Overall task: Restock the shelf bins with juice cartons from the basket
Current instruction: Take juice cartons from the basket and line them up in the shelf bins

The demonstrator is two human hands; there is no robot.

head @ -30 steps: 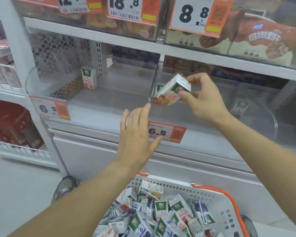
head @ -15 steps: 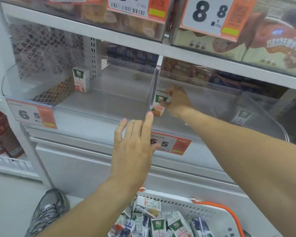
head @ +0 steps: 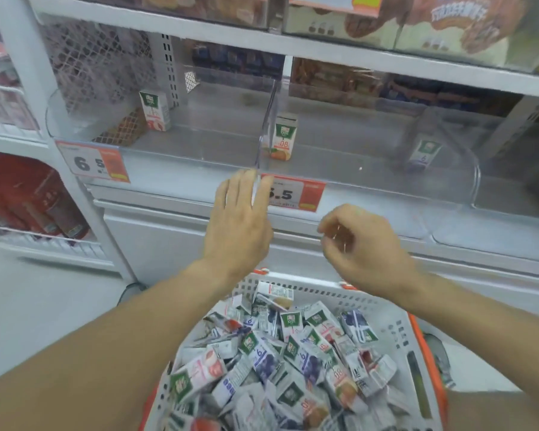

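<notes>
Juice cartons (head: 296,365) lie heaped in the basket (head: 395,334) at lower centre of the frame, tumbled at all angles, some face up, some on edge. They look like small rigid paperboard bricks: light enough for one hand, stiff along the edges, likely to dent if you squeeze the broad faces hard. The coated print probably runs a little slick, so take each one across its narrow sides, thumb against fingers, and pick from the top of the pile, not from underneath.

Three cartons already stand upright in the clear shelf bins: a peach carton (head: 155,110) at upper left, an orange carton (head: 282,137) just right of the clear divider (head: 265,126) at centre, a blue carton (head: 425,152) at right, seen through the curved front wall.

Your left hand (head: 240,222) is flat, fingers straight, tips at the bin's front edge beside the price tag (head: 296,192). Your right hand (head: 360,244) hangs below the shelf lip with fingers loosely curled, holding nothing, above the basket's far rim.
</notes>
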